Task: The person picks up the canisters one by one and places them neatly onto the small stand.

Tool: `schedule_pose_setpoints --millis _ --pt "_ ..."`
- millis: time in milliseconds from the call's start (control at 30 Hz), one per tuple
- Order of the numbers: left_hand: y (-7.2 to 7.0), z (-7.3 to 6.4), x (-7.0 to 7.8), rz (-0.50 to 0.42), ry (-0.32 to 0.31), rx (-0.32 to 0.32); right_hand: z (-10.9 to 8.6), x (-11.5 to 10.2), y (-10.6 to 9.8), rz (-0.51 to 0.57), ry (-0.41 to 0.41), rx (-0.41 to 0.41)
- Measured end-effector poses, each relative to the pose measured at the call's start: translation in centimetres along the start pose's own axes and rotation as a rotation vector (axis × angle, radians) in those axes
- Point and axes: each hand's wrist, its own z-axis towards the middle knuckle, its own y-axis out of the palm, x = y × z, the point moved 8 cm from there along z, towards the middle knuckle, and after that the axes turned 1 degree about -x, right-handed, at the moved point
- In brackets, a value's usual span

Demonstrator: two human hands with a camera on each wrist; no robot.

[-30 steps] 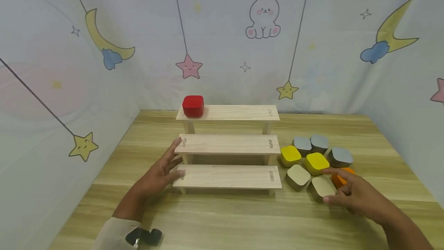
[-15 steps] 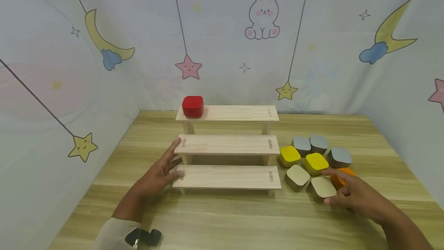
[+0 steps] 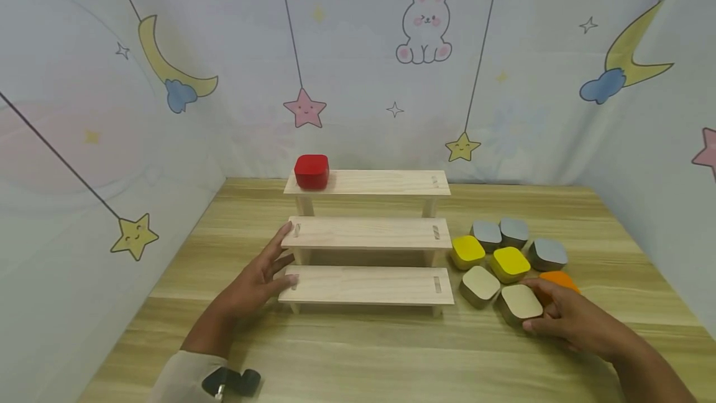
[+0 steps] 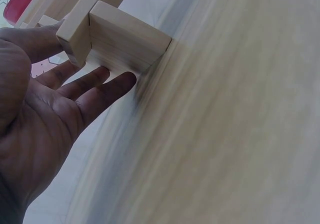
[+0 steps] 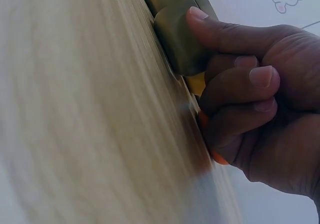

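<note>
Your right hand (image 3: pixel 573 314) pinches the nearer cream block (image 3: pixel 521 301) on the surface (image 3: pixel 391 359), so lift it straight, clear of the orange block (image 3: pixel 562 277), while your left hand (image 3: pixel 258 282), fingers spread, steadies the rack's (image 3: pixel 366 232) left end.

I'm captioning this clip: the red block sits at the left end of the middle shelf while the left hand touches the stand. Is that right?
Not quite: the head view shows the red block at the left end of the top shelf. The left hand does touch the stand.
</note>
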Motion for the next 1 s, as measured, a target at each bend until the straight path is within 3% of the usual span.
schedule_pose_setpoints --millis 367,767,1000 --pt "0.0 0.0 0.0 0.020 0.002 0.005 0.1 -0.6 0.6 0.013 -0.027 -0.061" --pt "0.0 0.2 0.1 0.032 0.022 -0.003 -0.3 -0.6 0.2 -0.048 -0.022 -0.020" --pt "0.0 0.1 0.1 0.033 -0.003 0.002 -0.9 -1.1 0.0 -0.093 0.008 0.017"
